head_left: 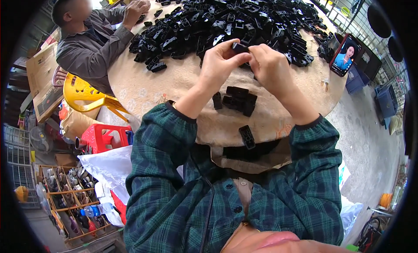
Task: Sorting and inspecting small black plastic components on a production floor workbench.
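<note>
Over the near side of a cloth-covered table (174,85), both of my hands meet on one small black plastic part (239,47). My left hand (221,63) pinches it between thumb and fingers. From the other side, the bent fingers of my right hand (271,63) close on it and hide part of it. Just beyond rises a big heap of similar black plastic parts (191,28). Below my hands lies a small cluster of black parts (239,101), and one single part (247,136) rests near the table's front edge.
A person in a grey jacket (91,46) works at the table's far left. A phone (345,55) stands upright at the right rim. To the left are a yellow chair (82,94), a red stool (100,137) and a shoe rack (72,190).
</note>
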Available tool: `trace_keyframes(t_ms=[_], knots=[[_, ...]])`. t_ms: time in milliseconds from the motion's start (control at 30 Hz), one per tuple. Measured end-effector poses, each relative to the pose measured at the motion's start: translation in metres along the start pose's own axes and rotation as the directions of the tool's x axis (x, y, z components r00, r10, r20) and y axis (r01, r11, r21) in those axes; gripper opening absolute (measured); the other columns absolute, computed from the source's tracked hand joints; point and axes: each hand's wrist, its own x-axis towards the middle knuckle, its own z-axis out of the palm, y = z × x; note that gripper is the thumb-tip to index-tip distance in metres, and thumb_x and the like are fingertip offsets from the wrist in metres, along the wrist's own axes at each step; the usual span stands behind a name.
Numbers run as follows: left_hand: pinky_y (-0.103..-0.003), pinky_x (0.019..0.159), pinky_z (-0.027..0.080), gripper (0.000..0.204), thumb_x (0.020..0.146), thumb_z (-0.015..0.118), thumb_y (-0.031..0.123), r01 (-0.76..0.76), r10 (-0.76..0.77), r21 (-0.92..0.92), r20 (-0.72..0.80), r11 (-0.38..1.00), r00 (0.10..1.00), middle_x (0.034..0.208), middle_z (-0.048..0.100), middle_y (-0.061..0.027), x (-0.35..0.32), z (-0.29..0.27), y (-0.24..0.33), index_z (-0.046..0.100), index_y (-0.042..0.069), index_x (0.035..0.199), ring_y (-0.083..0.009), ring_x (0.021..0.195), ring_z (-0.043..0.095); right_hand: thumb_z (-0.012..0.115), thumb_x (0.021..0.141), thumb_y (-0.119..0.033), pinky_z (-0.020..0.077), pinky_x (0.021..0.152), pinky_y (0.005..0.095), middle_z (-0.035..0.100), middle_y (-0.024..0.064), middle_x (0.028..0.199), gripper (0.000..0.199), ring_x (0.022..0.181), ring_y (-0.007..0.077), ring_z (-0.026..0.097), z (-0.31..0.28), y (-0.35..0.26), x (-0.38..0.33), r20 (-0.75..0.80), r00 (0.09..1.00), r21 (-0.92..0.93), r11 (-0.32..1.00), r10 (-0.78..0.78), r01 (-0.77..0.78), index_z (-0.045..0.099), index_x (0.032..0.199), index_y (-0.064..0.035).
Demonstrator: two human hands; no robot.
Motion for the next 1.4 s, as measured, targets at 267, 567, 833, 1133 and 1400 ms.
trace_keyframes(t_ms=[267,567,833,1133,1400], knots=[[-0.018,0.070,0.047,0.026,0.081,0.062,0.004,0.012,-0.005,-0.177,0.042,0.984,0.999,0.090,0.064,-0.0079,0.000,-0.005,0.021,0.057,-0.005,0.105,-0.0083,0.079,0.059,0.060,0.084,-0.011,0.0459,0.055,0.0178,0.062,0.0018,0.078,0.024,0.063,0.0058,0.055,-0.014,0.035,0.014,0.121,0.940,0.701,0.643,0.319,-0.309,0.061,0.107,-0.0050],[-0.035,0.072,0.048,0.032,0.078,0.063,0.025,-0.307,-0.149,0.700,0.509,0.645,0.848,0.096,0.061,-0.0193,0.000,-0.017,0.015,0.061,0.001,0.098,-0.0321,0.085,0.061,0.057,0.078,-0.002,0.0457,0.073,0.0220,0.065,0.0054,0.093,0.022,0.081,0.0113,0.058,-0.026,0.105,0.003,0.068,0.955,0.254,0.921,0.287,-0.295,0.064,0.099,-0.0048],[-0.032,0.074,0.045,0.025,0.071,0.070,0.019,-0.516,0.146,0.657,0.533,0.550,0.834,0.085,0.055,-0.0092,0.001,0.019,0.004,0.065,0.007,0.092,-0.0251,0.083,0.054,0.057,0.073,-0.002,0.0439,0.085,0.0336,0.061,0.0090,0.096,0.024,0.093,0.0275,0.056,-0.015,0.097,0.004,0.152,0.987,-0.028,0.999,0.048,-0.045,0.065,0.095,-0.0070],[-0.036,0.080,0.044,0.021,0.067,0.066,0.014,-0.575,0.189,0.704,0.551,0.417,0.813,0.090,0.054,-0.0123,0.004,0.041,-0.013,0.061,0.005,0.085,-0.0297,0.088,0.051,0.062,0.074,-0.011,0.0473,0.073,0.0312,0.062,0.0089,0.087,0.014,0.080,0.0240,0.060,-0.018,0.102,0.003,0.180,0.981,0.055,0.995,0.076,-0.087,0.063,0.085,-0.0030],[-0.023,0.065,0.048,0.027,0.071,0.070,0.005,-0.378,0.262,0.663,0.272,0.646,0.926,0.083,0.061,-0.0076,0.015,0.004,0.011,0.059,-0.001,0.095,-0.0110,0.071,0.058,0.051,0.086,-0.017,0.0474,0.060,0.0186,0.058,-0.0008,0.076,0.025,0.064,0.0054,0.055,-0.034,0.060,0.012,0.326,0.923,0.701,0.602,0.206,-0.382,0.062,0.106,-0.0047]])
